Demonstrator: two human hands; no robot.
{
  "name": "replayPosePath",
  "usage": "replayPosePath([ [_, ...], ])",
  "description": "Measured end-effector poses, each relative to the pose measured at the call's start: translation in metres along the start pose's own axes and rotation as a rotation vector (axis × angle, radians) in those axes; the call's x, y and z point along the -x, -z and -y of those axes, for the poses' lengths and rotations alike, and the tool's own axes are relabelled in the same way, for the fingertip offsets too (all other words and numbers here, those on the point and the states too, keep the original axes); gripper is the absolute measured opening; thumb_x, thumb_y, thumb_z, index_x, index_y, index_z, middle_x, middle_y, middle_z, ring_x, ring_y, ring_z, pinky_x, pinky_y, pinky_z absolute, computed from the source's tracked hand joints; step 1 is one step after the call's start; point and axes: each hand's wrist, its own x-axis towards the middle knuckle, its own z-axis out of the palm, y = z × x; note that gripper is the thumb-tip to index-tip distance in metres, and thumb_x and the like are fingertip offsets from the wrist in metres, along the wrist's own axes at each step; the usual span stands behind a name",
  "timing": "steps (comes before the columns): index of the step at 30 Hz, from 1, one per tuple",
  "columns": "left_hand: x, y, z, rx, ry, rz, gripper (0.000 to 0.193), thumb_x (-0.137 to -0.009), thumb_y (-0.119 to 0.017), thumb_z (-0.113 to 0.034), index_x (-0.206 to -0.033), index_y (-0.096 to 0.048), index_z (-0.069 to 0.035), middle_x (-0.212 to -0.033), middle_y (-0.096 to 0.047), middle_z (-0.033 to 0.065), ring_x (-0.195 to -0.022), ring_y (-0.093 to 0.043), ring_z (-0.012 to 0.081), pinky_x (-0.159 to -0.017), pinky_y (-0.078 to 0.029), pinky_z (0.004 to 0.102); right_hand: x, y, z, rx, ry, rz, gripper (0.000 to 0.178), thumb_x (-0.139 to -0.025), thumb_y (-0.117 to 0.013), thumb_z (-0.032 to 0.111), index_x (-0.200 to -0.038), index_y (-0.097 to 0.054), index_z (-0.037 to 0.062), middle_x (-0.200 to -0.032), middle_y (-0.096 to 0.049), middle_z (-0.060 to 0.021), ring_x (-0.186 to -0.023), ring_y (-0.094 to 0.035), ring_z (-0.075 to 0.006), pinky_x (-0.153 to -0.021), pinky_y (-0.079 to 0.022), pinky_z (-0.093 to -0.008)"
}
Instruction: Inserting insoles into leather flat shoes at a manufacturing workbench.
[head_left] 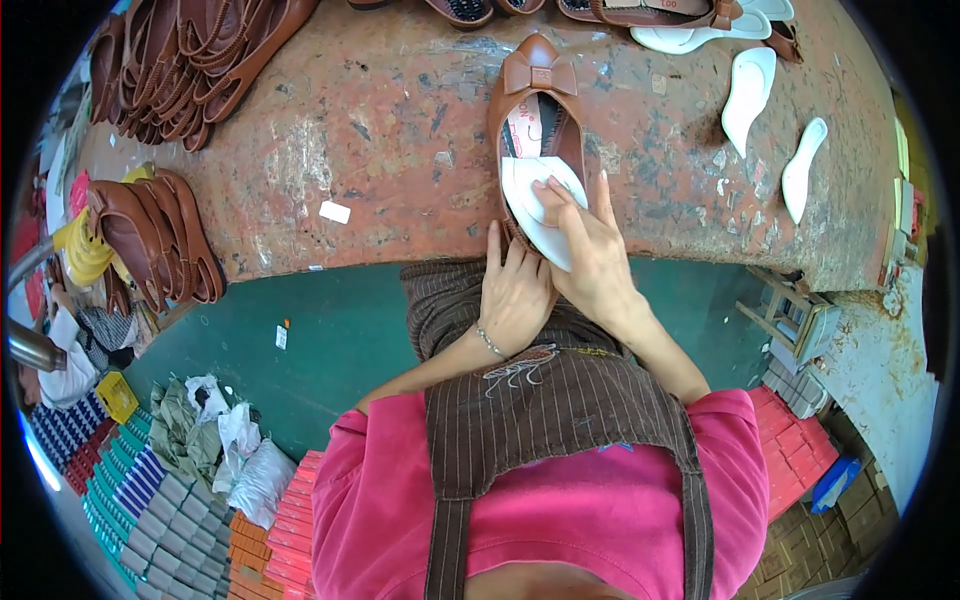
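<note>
A brown flat shoe [540, 76] with a bow on its toe lies at the table's near edge, toe pointing away from me. Over its heel half rests a white insole [520, 182], its rounded end reaching past the heel toward me. My right hand [595, 250] grips that insole, some fingers pressed on its upper face and one finger raised. From below, my left hand [517, 298] holds the shoe's heel, with fingertips on its rear side wall. The insole and my right hand hide part of the heel.
Piles of brown shoes [165, 235] stand on the left. Loose white insoles [748, 95] lie on the right of the worn table [390, 130]. More shoes line the far side. Stacked boxes [180, 520] and plastic bags [262, 480] sit on the floor; a wooden stool [790, 315] stands right.
</note>
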Motion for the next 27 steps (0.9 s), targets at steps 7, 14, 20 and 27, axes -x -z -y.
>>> replayPosePath([
  [7,-0.006,-0.003,0.0,-0.092,0.023,-0.052,0.046,-0.087,-0.054,-0.017,-0.129,-0.055,0.004,-0.136,-0.052,0.0175,-0.139,-0.036,0.0308,-0.113,-0.022,0.0598,-0.083,-0.029,-0.028,0.428,0.089,-0.153,0.059,-0.073,-0.055,-0.006,-0.132,-0.054,-0.0006,-0.127,-0.061,-0.0187,-0.125,-0.055,-0.0317,-0.115,-0.022,-0.0574],
  [14,-0.001,-0.01,0.008,-0.139,0.002,-0.036,0.043,-0.087,-0.053,-0.016,-0.126,-0.057,0.003,-0.137,-0.052,0.0173,-0.142,-0.032,0.0295,-0.115,-0.023,0.0556,-0.046,-0.038,-0.017,0.576,0.038,-0.161,0.035,-0.079,-0.054,-0.005,-0.112,-0.051,-0.0137,-0.101,-0.062,-0.0253,-0.103,-0.061,-0.0385,-0.114,-0.024,-0.0561],
  [20,-0.002,-0.008,0.011,-0.094,-0.005,-0.043,0.045,-0.085,-0.052,-0.012,-0.127,-0.058,0.003,-0.136,-0.052,0.0194,-0.141,-0.033,0.0317,-0.116,-0.02,0.056,-0.093,-0.031,-0.016,0.377,-0.136,0.087,0.057,-0.079,-0.052,0.0,-0.13,-0.04,-0.0213,-0.123,-0.051,-0.039,-0.118,-0.052,-0.0494,-0.115,-0.019,-0.0582],
  [27,-0.012,-0.004,0.004,-0.103,-0.077,-0.125,0.047,-0.081,-0.056,-0.011,-0.126,-0.059,0.001,-0.131,-0.053,0.0206,-0.135,-0.039,0.0353,-0.114,-0.023,0.059,-0.106,-0.028,-0.028,0.59,-0.185,0.142,0.026,-0.082,-0.05,0.01,-0.102,-0.058,-0.0048,-0.099,-0.059,-0.0172,-0.106,-0.057,-0.0315,-0.117,-0.018,-0.0547],
])
